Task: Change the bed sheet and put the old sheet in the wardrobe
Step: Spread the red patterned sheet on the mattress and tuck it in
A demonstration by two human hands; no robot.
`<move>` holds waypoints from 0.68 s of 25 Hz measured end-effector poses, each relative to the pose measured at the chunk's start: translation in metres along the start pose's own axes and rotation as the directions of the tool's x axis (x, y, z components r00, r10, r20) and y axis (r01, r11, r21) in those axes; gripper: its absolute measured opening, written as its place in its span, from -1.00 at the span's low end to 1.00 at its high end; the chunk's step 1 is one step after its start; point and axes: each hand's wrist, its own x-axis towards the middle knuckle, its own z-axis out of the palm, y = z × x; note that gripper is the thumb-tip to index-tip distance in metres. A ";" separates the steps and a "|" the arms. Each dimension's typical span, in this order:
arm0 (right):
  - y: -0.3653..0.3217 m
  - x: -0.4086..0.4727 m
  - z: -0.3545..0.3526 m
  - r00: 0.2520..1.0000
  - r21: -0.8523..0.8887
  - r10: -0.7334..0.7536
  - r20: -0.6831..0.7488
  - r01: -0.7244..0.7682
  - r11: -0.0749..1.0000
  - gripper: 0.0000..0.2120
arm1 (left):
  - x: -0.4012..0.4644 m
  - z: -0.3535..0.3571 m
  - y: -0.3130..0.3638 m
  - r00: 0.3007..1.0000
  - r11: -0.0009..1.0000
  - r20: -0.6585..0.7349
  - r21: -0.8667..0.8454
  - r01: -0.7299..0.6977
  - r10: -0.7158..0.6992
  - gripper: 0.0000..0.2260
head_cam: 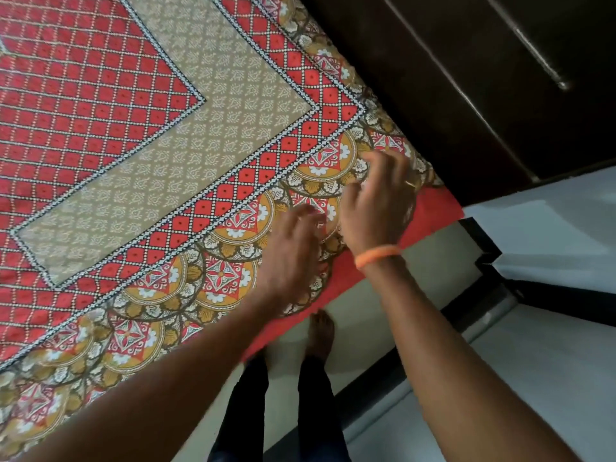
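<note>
Bed sheet (186, 155), patterned: left hand (293, 251) and right hand (376, 201) hovered loosely curled (grip unclear) centre-right; snatching one corner risked bunching.

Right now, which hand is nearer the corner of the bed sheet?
Right. The right hand hovers just inside the sheet's corner, by the dark wardrobe. The left hand is farther back along the sheet's edge, over the patterned border.
</note>
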 end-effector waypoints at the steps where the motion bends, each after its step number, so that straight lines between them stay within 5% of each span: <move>1: -0.012 0.008 0.018 0.981 -0.065 -0.102 0.164 0.114 0.991 -0.60 | 0.008 -0.011 -0.023 0.997 0.986 -0.046 0.153 0.063 -0.057 -0.66; 4: 0.004 0.012 0.062 0.842 -0.311 -0.160 0.515 0.357 0.881 -0.36 | 0.003 -0.033 -0.079 0.937 0.849 0.122 0.473 0.234 -0.327 -0.40; 7: 0.042 -0.020 0.050 0.884 -0.420 -0.055 0.465 0.275 0.865 -0.32 | -0.039 -0.022 -0.072 0.894 0.821 0.215 0.519 0.237 -0.394 -0.28; 13: 0.024 -0.081 0.001 0.866 -0.476 0.238 0.440 0.000 0.879 -0.42 | -0.103 -0.015 -0.016 0.904 0.946 0.362 0.303 0.115 -0.226 -0.40; 15: -0.021 -0.074 0.010 0.850 -0.383 0.114 0.514 0.109 0.917 -0.55 | -0.109 -0.030 -0.016 0.941 0.985 0.289 0.065 0.162 -0.174 -0.50; 17: -0.082 -0.066 0.039 0.802 -0.215 -0.153 0.578 0.331 0.919 -0.63 | -0.112 -0.061 -0.036 0.925 0.926 0.074 -0.039 0.376 -0.372 -0.54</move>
